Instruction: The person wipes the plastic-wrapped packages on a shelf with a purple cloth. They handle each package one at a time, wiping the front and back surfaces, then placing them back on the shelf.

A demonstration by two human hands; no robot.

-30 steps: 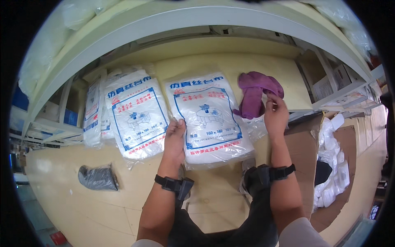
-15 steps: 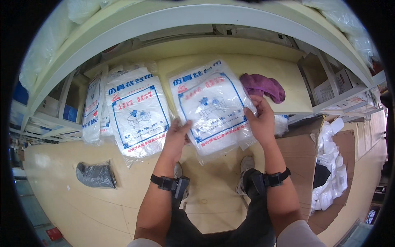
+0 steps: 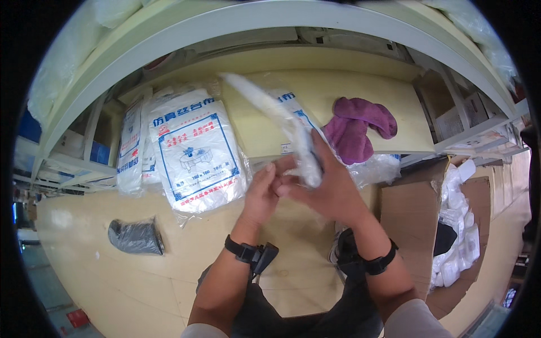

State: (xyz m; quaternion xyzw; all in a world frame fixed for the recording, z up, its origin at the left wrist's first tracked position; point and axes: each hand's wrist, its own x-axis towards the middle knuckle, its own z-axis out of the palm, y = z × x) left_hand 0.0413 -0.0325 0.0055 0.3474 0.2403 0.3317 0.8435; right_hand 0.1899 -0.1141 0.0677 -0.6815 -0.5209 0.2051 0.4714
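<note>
A flat, clear-wrapped packet of white plastic tablecloths (image 3: 265,102) is tilted up almost edge-on and smeared by motion. My right hand (image 3: 329,186) grips its lower end, fingers bent around it. Close beside, my left hand (image 3: 260,194) has its fingertips near the packet's bottom and the right fingers; whether it grips the packet I cannot tell. A printed blue-and-white part shows just behind the raised packet; I cannot make out whether it belongs to it. Left of my hands, a similar tablecloth packet (image 3: 194,155) overhangs the shelf edge, several more beneath and beside it.
A purple cloth (image 3: 360,127) lies on the cream shelf (image 3: 251,127), right of my hands. On the floor are a dark plastic-wrapped bundle (image 3: 135,236) at left and an opened cardboard box (image 3: 408,217) with white packets (image 3: 453,242) at right. A shelf beam (image 3: 270,21) crosses above.
The held packet has turned from facing me flat to nearly edge-on. My left hand has come off its left side and moved right, toward my right hand, which has shifted left.
</note>
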